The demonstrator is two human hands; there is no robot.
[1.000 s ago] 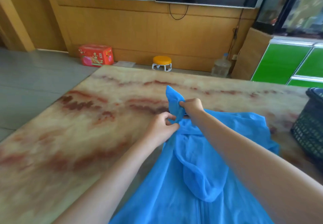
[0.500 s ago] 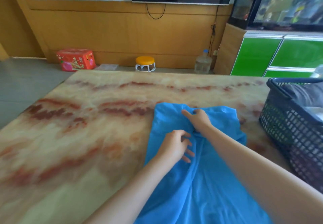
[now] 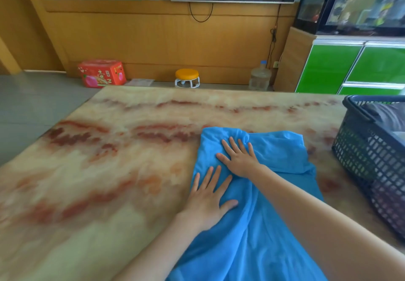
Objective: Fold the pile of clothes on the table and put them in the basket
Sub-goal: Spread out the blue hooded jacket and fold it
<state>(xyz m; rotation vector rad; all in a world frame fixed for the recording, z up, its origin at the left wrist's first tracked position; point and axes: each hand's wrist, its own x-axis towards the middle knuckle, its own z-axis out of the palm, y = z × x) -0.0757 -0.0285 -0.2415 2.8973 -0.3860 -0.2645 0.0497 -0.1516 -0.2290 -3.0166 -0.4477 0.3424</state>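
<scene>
A blue garment lies spread on the marbled table. My left hand and right hand both press flat on it, fingers straight and spread. A dark basket with clothes inside stands just right of it.

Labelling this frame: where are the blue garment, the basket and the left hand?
blue garment [image 3: 280, 151]: head view, far right part.
basket [image 3: 361, 160]: head view, mesh wall.
left hand [image 3: 206, 202]: head view, back of hand.
</scene>
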